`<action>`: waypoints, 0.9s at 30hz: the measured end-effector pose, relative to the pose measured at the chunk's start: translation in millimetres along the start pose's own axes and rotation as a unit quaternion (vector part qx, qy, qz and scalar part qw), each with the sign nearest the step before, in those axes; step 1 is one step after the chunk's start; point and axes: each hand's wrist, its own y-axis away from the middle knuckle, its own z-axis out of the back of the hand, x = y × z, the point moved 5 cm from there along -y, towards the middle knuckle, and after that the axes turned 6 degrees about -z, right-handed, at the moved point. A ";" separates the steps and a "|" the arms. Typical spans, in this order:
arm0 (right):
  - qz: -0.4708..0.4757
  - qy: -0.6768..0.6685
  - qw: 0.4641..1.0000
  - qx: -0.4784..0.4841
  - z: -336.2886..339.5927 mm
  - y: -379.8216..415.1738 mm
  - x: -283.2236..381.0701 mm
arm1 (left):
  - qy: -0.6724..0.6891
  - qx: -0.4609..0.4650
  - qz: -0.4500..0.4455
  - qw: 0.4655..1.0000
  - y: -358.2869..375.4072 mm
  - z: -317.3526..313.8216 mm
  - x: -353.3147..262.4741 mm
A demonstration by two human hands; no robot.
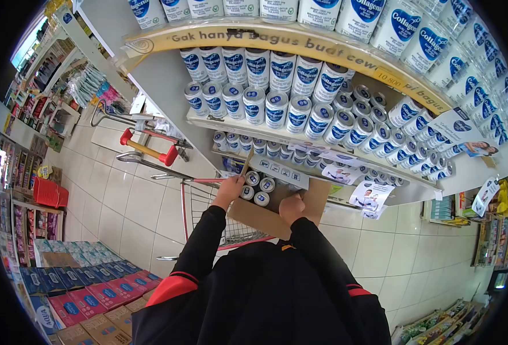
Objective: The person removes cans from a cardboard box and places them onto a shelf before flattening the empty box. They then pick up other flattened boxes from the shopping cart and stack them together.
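Item: cardboard box (300, 198) of cans (261, 199), resting on cart (208, 201) below shelf (300, 129). L hand (231, 187) pinched on box flap (246, 163); R hand (291, 208) curled inside box, grip unclear. Advice: keep flap held back, lift cans upright.

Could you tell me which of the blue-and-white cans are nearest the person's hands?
The few cans in the cardboard box, between left hand and right hand; all others stand on shelves.
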 end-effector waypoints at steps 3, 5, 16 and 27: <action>0.053 0.015 0.998 -0.020 9.7 3.4 -5.0 | 0.004 -0.014 -0.029 0.999 -2.4 -2.2 2.2; 0.046 -0.007 0.997 -0.062 2.1 -13.1 -10.6 | -0.021 -0.001 -0.013 1.000 -2.4 -2.2 0.8; 0.197 -0.748 0.631 0.058 80.9 89.3 -125.7 | -0.002 0.034 0.007 0.999 -8.1 -5.2 7.2; 0.379 -0.917 0.106 0.057 123.2 130.6 -165.0 | 0.007 0.020 0.020 1.000 -17.4 -12.7 27.9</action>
